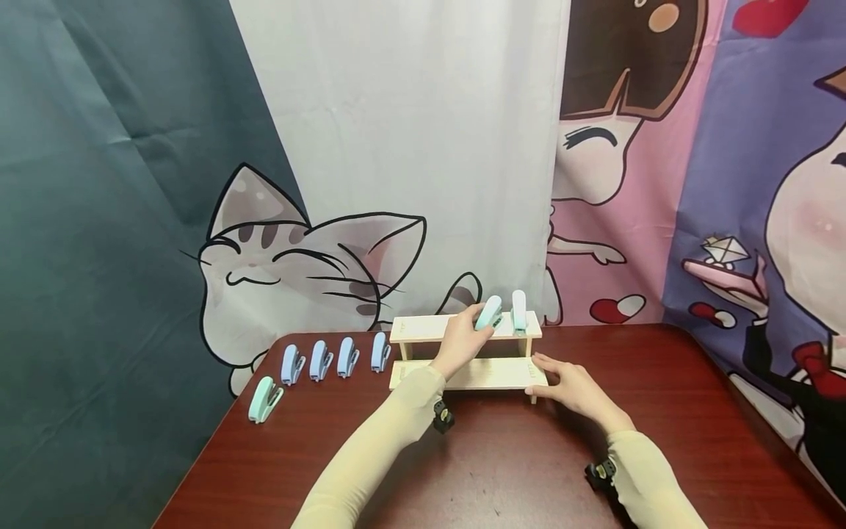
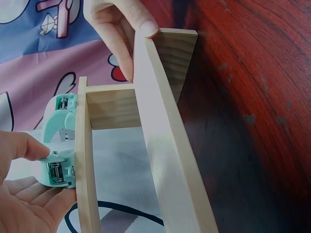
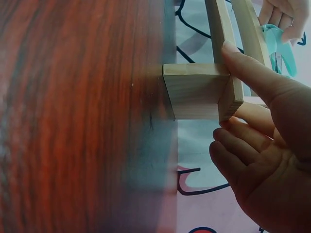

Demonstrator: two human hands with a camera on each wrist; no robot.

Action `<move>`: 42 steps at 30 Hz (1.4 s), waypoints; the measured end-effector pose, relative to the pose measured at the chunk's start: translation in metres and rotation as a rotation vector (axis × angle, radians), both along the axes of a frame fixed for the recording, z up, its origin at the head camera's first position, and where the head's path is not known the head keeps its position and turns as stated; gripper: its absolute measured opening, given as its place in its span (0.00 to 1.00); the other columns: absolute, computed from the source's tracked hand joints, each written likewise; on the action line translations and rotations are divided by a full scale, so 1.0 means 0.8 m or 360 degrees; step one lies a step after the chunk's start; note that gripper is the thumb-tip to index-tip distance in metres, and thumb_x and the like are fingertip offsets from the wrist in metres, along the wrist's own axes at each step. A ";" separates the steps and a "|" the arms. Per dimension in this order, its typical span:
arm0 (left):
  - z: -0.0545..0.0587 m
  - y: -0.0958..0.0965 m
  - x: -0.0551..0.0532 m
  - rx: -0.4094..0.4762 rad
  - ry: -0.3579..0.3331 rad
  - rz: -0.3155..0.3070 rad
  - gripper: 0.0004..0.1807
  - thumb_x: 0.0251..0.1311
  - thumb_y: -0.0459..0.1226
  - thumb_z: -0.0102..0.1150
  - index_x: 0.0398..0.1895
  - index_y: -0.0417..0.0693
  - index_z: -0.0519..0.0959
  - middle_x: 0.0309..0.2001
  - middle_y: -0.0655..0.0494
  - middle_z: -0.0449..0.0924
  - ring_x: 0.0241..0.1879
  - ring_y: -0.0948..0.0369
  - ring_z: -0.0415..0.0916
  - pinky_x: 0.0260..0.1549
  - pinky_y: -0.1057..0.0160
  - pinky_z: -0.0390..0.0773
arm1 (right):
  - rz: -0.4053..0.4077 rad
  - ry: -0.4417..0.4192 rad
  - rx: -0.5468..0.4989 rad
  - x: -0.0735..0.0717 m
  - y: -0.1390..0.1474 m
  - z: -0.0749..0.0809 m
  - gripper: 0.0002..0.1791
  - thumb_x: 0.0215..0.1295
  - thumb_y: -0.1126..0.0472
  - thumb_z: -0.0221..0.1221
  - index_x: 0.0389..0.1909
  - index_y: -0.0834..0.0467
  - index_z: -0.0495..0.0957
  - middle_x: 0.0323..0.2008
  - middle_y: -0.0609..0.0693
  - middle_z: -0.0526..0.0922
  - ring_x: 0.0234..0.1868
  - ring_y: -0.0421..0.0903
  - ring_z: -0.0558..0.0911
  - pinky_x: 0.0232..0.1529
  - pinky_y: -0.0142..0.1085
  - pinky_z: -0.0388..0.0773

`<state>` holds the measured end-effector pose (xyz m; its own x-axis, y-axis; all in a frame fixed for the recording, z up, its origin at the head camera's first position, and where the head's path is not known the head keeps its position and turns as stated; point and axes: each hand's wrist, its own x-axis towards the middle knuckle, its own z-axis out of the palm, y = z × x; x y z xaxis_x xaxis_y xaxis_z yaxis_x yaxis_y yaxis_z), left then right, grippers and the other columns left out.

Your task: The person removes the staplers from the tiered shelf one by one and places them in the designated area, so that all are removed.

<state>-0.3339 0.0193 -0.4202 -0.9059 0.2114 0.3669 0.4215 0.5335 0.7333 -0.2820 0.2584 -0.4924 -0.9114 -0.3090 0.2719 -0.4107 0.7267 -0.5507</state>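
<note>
My left hand (image 1: 459, 339) pinches a mint-green stapler (image 1: 488, 312) on the upper board of a two-tier wooden shelf (image 1: 423, 328), thumb on one side and fingers on the other. In the left wrist view that stapler (image 2: 59, 170) stands with its end right at the board. Another mint stapler (image 1: 519, 308) stands upright to its right on the same board. My right hand (image 1: 576, 389) grips the right end of the lower board (image 1: 489, 373). The right wrist view has the thumb (image 3: 252, 68) on the board's front edge and fingers behind its end.
Left of the shelf, several blue staplers (image 1: 320, 361) stand in a row on the dark red table (image 1: 502, 455). One mint stapler (image 1: 263, 400) stands nearer, by the table's left edge. A cartoon-printed curtain (image 1: 423, 132) hangs right behind the table.
</note>
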 end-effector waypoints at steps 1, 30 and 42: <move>0.000 -0.001 0.000 -0.0008 0.0002 0.0005 0.28 0.58 0.32 0.62 0.65 0.40 0.76 0.52 0.45 0.85 0.42 0.59 0.81 0.43 0.63 0.81 | -0.0002 -0.0001 0.0006 0.000 0.000 -0.001 0.43 0.57 0.42 0.71 0.67 0.65 0.74 0.65 0.61 0.75 0.65 0.63 0.74 0.62 0.59 0.70; 0.024 -0.091 0.003 0.0094 0.0149 0.0162 0.27 0.60 0.33 0.60 0.65 0.39 0.76 0.52 0.40 0.84 0.45 0.51 0.84 0.42 0.55 0.84 | -0.0016 -0.0038 -0.0020 0.001 0.000 -0.004 0.43 0.56 0.44 0.72 0.67 0.63 0.74 0.66 0.60 0.74 0.66 0.64 0.73 0.63 0.60 0.69; 0.046 -0.174 0.012 0.0130 0.0167 0.0364 0.27 0.61 0.32 0.61 0.66 0.38 0.75 0.54 0.36 0.82 0.48 0.47 0.84 0.44 0.51 0.84 | -0.0003 -0.0027 -0.0014 0.001 0.000 -0.003 0.43 0.56 0.43 0.72 0.67 0.65 0.73 0.66 0.61 0.74 0.66 0.65 0.73 0.62 0.61 0.69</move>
<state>-0.3246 -0.1202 -0.3832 -0.8827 -0.0288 0.4690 0.3727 0.5648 0.7363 -0.2816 0.2581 -0.4950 -0.9165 -0.3049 0.2591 -0.3998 0.7226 -0.5639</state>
